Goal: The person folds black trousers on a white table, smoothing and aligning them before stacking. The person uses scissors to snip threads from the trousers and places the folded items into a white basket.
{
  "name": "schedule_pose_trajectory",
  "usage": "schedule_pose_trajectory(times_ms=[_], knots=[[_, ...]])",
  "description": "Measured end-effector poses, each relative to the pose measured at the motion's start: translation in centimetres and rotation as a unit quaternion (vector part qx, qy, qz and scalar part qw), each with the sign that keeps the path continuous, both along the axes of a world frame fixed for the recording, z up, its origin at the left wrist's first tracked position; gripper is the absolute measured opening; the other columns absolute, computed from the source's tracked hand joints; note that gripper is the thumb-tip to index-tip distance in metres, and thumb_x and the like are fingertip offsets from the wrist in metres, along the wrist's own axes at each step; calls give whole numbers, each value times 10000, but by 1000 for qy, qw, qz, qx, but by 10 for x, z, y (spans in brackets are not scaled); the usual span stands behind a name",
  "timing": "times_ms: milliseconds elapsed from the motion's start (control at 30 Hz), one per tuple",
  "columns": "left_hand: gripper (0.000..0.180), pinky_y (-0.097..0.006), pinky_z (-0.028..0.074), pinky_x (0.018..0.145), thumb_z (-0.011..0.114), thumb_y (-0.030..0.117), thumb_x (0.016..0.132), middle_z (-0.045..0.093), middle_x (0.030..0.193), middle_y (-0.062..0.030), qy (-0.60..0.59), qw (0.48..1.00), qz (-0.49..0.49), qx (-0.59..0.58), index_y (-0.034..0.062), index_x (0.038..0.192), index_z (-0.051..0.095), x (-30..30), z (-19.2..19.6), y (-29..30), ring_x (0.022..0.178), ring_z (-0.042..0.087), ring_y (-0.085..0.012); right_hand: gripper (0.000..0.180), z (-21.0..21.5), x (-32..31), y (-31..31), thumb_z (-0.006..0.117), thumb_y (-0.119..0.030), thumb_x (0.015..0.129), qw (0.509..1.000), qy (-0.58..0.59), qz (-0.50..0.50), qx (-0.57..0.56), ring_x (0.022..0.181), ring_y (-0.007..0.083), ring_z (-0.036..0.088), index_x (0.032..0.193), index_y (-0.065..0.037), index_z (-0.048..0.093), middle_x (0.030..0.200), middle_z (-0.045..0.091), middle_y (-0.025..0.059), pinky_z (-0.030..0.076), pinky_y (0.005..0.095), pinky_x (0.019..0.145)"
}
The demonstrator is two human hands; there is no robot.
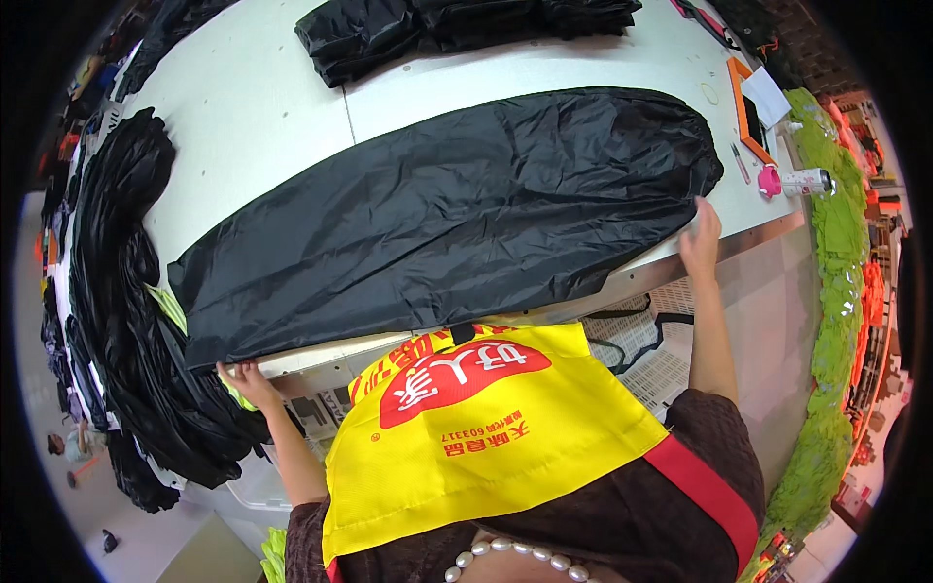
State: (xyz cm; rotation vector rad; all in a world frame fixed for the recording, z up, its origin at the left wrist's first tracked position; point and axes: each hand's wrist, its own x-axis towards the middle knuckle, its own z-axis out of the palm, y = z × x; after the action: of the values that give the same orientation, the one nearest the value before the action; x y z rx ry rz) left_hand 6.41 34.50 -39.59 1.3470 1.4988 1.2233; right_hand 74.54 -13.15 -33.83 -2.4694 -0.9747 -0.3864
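Nearest to me is the person's yellow apron with a red patch [476, 418], pressed against the near edge of the white worktable [253, 107]. At that edge both arms stretch wide apart: the left hand [245, 377] grips the lower left corner of the long crinkled black fabric piece [447, 209], fingers curled under its hem, while the right hand [700, 238] pinches the far right end where the cloth rounds off. The fabric lies flat across the table, slanting from near left to far right, and looks to be in the middle of being spread and pulled taut. I judge the next move calls for an even tug from both ends so the wrinkles along the middle settle without the slippery cloth sliding off the edge. To the left a heap of similar black fabric [117, 321] hangs over the table side. Further back sit folded black bundles [437, 29], and at the far right an orange frame [743, 107] and a pink tool [770, 181].
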Motion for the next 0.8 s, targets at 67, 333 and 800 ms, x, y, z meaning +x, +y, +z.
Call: schedule_pose_trajectory(times_ms=[67,333,800], knots=[[684,-296,365,925,436,-55,717,408,1250,-182,199,972,-102,69,84,1374,304,18,-6,-14,998,468,-261,630,16,-19,11,543,29,637,982,-96,106,-127,1210,342,384,1256,-49,457,1266,460,147,300,429,1016],[495,-450,262,1015,458,-34,694,307,1332,-257,582,788,-37,197,128,1143,588,43,13,19,1206,309,-411,431,-1,37,38,522,46,662,945,-60,204,-249,1142,263,503,1075,-50,599,1085,614,122,195,524,1052],[266,-465,351,927,471,241,785,542,1159,-104,713,685,-105,108,77,947,603,61,34,155,1141,442,-316,576,36,102,119,604,-556,741,931,-29,-45,-361,933,315,571,1033,-59,595,1042,599,153,452,429,805]])
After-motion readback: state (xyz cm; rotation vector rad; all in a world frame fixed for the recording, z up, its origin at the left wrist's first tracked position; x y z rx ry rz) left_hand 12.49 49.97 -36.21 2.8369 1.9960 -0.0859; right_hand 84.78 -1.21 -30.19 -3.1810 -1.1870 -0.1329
